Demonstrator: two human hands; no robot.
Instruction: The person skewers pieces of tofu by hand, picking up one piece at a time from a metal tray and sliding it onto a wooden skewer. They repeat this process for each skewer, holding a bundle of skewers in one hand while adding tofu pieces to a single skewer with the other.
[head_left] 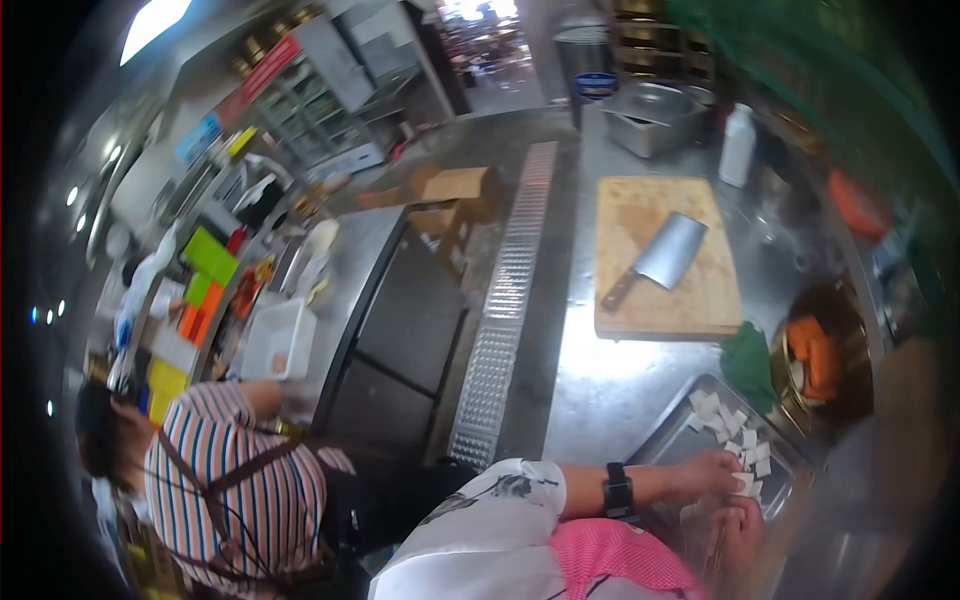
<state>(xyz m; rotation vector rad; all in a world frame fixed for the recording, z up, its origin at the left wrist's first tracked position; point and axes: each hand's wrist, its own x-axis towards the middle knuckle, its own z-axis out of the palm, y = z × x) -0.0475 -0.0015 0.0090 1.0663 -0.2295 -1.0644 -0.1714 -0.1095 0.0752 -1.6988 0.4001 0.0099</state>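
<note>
The lettering on the red banner (270,75), upper left, and the blue label (596,86), top centre, is too small to read. At lower right, the left hand (706,474) stretches rightward, bent fingertips at white pieces (749,438) in a metal tray (682,437). The right hand (742,530) curls just below; whether either grasps a piece, I cannot tell.

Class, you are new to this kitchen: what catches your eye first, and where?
Probably the large cleaver lying on the wooden board, upper right. Below it, the left hand and right hand are close together at white pieces in a metal tray. A striped-shirted person stands out at lower left.
</note>
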